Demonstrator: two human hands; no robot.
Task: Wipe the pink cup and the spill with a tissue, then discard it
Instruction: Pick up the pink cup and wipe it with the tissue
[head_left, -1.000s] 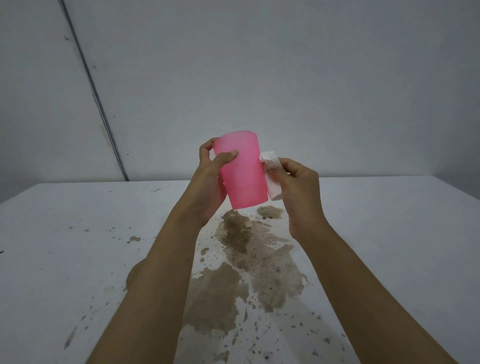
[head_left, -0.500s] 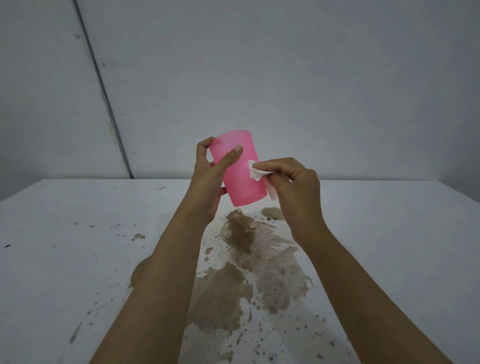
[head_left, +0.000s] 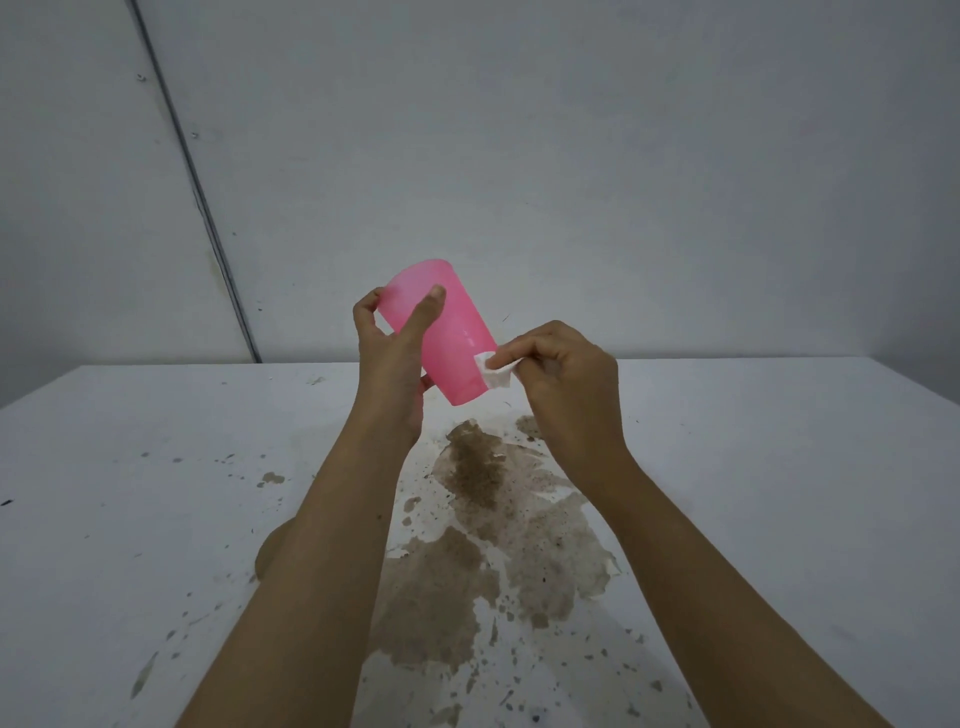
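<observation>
I hold the pink cup (head_left: 457, 338) in the air above the table, tilted with its top leaning to the left. My left hand (head_left: 395, 358) grips it from the left, thumb across its side. My right hand (head_left: 563, 374) pinches a small white tissue (head_left: 493, 371) and presses it against the cup's lower right side. Below the cup a brown spill (head_left: 498, 525) spreads over the white table, partly hidden by my forearms.
The white table (head_left: 779, 467) carries brown specks and splashes around the spill, with a small blot (head_left: 272, 478) at the left. A grey wall stands behind, with a dark strip (head_left: 197, 192) running down it at the left.
The cup has tilted further to the left. My right hand with the tissue has slid down the cup's side towards its lower end.
</observation>
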